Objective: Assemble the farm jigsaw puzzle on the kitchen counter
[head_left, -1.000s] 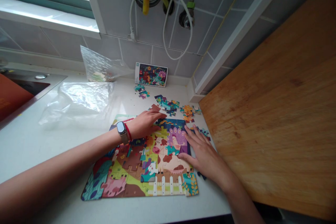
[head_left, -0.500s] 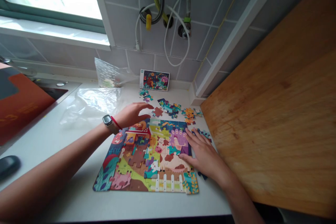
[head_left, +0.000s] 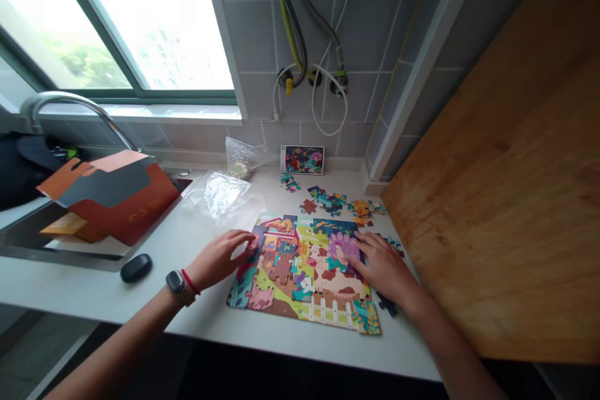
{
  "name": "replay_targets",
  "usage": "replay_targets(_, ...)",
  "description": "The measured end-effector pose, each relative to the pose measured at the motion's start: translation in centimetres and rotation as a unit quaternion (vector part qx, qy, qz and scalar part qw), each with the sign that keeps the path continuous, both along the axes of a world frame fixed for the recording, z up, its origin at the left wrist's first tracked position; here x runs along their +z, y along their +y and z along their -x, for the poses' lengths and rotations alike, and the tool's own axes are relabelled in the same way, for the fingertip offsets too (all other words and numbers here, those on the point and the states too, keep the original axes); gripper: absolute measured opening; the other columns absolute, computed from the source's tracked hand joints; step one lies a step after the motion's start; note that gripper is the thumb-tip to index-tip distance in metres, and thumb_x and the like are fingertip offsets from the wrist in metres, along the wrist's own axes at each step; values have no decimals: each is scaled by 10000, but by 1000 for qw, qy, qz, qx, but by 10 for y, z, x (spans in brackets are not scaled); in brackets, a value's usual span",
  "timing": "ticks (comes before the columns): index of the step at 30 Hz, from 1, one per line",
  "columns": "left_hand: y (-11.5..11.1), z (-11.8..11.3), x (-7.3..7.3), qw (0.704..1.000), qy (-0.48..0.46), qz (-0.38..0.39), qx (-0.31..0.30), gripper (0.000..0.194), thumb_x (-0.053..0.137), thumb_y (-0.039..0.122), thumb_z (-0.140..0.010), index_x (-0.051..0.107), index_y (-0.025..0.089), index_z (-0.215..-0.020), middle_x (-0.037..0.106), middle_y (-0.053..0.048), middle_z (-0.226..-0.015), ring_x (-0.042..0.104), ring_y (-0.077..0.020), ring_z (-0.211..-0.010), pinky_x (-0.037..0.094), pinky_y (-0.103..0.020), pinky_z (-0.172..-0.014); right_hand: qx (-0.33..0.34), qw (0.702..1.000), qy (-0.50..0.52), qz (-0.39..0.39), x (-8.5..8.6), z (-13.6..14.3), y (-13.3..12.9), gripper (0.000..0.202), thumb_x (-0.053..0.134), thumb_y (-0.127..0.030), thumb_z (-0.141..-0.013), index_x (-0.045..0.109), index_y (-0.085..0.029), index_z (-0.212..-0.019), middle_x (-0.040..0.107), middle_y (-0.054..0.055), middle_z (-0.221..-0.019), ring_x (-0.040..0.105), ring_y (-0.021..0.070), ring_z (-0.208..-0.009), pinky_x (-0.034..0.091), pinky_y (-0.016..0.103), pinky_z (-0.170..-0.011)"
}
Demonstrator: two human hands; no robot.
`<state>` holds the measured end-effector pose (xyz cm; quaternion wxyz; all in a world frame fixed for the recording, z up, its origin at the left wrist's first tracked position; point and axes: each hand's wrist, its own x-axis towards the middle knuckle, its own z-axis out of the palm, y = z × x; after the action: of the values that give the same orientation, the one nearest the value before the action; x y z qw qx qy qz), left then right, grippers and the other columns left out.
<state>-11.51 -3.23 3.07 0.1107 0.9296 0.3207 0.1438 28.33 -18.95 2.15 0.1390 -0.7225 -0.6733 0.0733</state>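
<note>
A jigsaw puzzle (head_left: 281, 290) with farm animals lies largely joined on the white counter. At its left edge, my left hand (head_left: 220, 262), wearing a watch (head_left: 175, 281) and a red band, rests its fingertips by the upper left pieces. Thumb and fingers are apart there, and no loose piece shows between them. My right hand (head_left: 384, 267) lies with fingers stretched over the right edge, beside the purple peacock pieces (head_left: 344, 244). Behind the puzzle are a brown piece (head_left: 308, 206), a joined teal clump (head_left: 330, 199) and orange pieces (head_left: 360, 208). Dark pieces (head_left: 387, 305) lie partly under my right wrist.
A picture card (head_left: 302, 160) leans on the tiled wall. Clear plastic bags (head_left: 225, 194) lie at the back left. Further left are a black mouse (head_left: 136, 268) and an orange box (head_left: 126, 200) over the sink. A wooden panel (head_left: 492, 200) bounds the right side.
My left hand has moved from above the puzzle's top edge to its left edge. My right hand stays at the right edge. The view has swung left and up, showing the sink.
</note>
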Motion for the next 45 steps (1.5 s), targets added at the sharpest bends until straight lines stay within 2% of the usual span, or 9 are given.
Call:
replay_targets(5,-34,12,2,999,12,-39,14,322,573,422,-1038,707,219,-1250,735,-116,-1278,713,-312,-1156,610,-492,-987,-3,995,6,-98,-19,-4,5,348,574,-373,-993,813,-179,-1155,751,148,-1301,636,349,-1261,494,537,-1116)
replay_targets(9,-67,8,7,999,2,-35,-4,270,613,313,-1015,710,219,-1249,730,-115,-1289,698,-288,-1187,605,-451,-1007,1,987,26,-161,-30,-8,8,338,556,-381,-986,818,-200,-1101,763,137,-1252,652,345,-1185,517,541,-1070)
replay_targets(14,-92,-5,1,999,-32,-25,-9,252,637,307,-1010,709,233,-1239,712,-112,-1330,671,-289,-1241,590,-460,-1042,21,980,59,-189,-33,-8,10,368,543,-401,-987,809,-169,-1091,745,159,-1241,635,350,-1187,506,543,-1075)
replay_targets(21,-97,-6,-6,993,-99,-26,66,239,626,294,-1000,710,205,-1206,699,-125,-1329,675,-299,-1223,582,-488,-1047,70,972,98,-204,-31,-2,9,350,548,-446,-999,806,-225,-1082,750,127,-1160,632,332,-1153,492,537,-1066)
replay_targets(26,-97,7,-12,979,-163,-56,109,218,575,301,-1036,709,227,-1192,715,-86,-1287,678,-239,-1209,576,-409,-1063,94,964,115,-222,-24,4,10,309,567,-414,-1001,803,-233,-1085,751,120,-1131,632,320,-1114,485,534,-1046)
replay_targets(32,-94,15,-34,959,-237,-70,141,253,556,346,-1028,698,193,-1170,697,-139,-1263,631,-331,-1251,513,-553,-1094,112,961,122,-222,-5,25,-4,231,575,-289,-1007,789,-205,-1007,766,103,-1040,628,271,-1080,483,461,-1042)
replay_targets(36,-86,15,-43,968,-210,-64,119,279,543,410,-1028,687,213,-1163,707,-117,-1237,655,-308,-1204,522,-507,-1084,74,966,99,-225,-1,28,-10,246,541,-267,-1030,773,-188,-1003,765,83,-1014,625,232,-1068,499,388,-1023)
replay_targets(39,-86,13,-40,971,-204,-90,87,246,528,381,-1036,697,225,-1122,726,-105,-1197,652,-308,-1199,541,-506,-1049,52,965,92,-240,6,27,-20,267,505,-255,-1043,762,-181,-1048,758,77,-1026,625,218,-1064,508,368,-1019)
replay_targets(45,-98,-1,0,986,-105,-91,-91,238,487,264,-1049,723,245,-1070,749,-75,-1108,667,-241,-1154,551,-414,-995,38,951,104,-288,21,38,-50,283,498,-284,-1039,774,-222,-1016,763,96,-997,672,274,-1023,540,451,-1008)
